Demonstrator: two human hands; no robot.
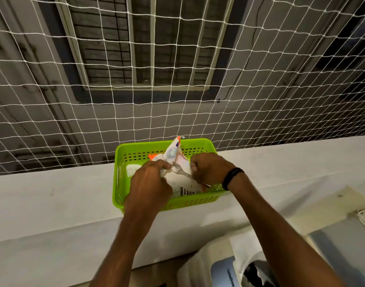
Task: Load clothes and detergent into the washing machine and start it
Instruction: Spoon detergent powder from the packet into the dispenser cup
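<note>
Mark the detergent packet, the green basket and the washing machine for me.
detergent packet (180,177), head view, crumpled white middle.
green basket (189,201), head view, perforated front wall.
washing machine (225,270), head view, grey panel near the bottom edge.

White ledge (53,204), net (260,100), barred window (140,48) beyond.

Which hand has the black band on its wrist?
The right hand; its wrist carries the band. The left hand, also gripping the detergent packet, has a bare wrist.

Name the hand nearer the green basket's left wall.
Left. The left hand grips the detergent packet beside the green basket's left wall; the right hand grips it farther right.
</note>
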